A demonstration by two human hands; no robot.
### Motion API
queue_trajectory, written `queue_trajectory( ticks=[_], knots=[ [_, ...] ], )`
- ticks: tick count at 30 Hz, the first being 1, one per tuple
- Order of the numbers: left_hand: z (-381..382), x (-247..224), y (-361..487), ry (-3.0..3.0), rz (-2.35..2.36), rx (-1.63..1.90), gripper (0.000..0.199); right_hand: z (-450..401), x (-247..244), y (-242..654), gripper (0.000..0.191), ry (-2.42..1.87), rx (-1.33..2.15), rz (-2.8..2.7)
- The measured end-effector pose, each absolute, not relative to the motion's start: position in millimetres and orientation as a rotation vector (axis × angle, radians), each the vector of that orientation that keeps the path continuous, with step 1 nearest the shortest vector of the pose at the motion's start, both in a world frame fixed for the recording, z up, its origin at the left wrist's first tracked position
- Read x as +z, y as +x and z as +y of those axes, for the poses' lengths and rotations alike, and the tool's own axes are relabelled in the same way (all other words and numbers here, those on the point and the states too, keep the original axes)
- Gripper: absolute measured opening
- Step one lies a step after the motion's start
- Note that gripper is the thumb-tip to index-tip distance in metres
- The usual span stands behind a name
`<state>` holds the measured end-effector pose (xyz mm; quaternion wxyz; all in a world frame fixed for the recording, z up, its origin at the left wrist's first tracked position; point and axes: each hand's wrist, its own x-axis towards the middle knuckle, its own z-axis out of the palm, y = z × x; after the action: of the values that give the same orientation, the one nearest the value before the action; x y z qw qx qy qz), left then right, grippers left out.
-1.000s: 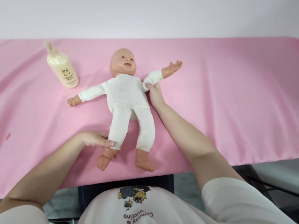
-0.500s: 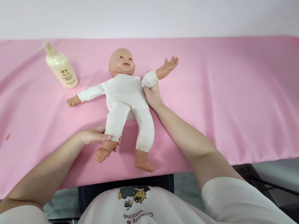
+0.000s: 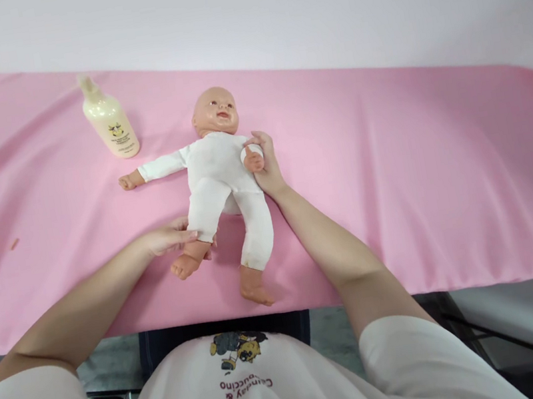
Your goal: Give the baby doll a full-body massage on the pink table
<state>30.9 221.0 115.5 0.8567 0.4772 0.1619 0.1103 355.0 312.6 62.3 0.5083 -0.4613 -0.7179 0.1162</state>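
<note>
A baby doll (image 3: pixel 217 163) in a white cloth suit lies face up on the pink cloth (image 3: pixel 426 187), its head away from me. My left hand (image 3: pixel 174 238) is closed round its lower leg at the left, thumb on top and fingers underneath. At the doll's other side, my right hand (image 3: pixel 267 165) grips the arm, with thumb and fingers around the white sleeve. That arm is raised and bent, so its small hand (image 3: pixel 253 160) points up toward me. The doll's other arm stretches out flat to the left.
A cream-coloured pump bottle (image 3: pixel 111 124) with a cow picture stands at the back left, past the doll's outstretched arm. A small brownish strip (image 3: pixel 14 244) lies on the cloth at far left. Behind the table is a white wall (image 3: pixel 267 10); its front edge runs near my body.
My right hand has brought the doll's arm from stretched out to the right to upright and bent in. The held leg has shifted slightly up and right with my left hand.
</note>
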Motion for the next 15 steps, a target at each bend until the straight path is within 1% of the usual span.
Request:
queue_trajectory(
  ticks=[3,5,10,15],
  knots=[
    [221.1,116.8,30.6,1.011,0.344,0.210,0.051,313.1,63.0,356.1,0.072,-1.099,0.286,-1.654],
    [220.7,117.7,30.2,1.021,0.341,0.180,0.050,315.2,61.9,358.9,0.074,-1.110,0.310,-1.619],
    [218.3,118.5,29.7,1.040,0.299,0.138,0.052,327.1,48.9,367.1,0.059,-1.159,0.427,-1.489],
    [216.2,121.1,31.3,1.101,0.226,-0.003,0.052,335.6,35.4,373.3,0.057,-1.138,0.427,-1.444]
  ],
)
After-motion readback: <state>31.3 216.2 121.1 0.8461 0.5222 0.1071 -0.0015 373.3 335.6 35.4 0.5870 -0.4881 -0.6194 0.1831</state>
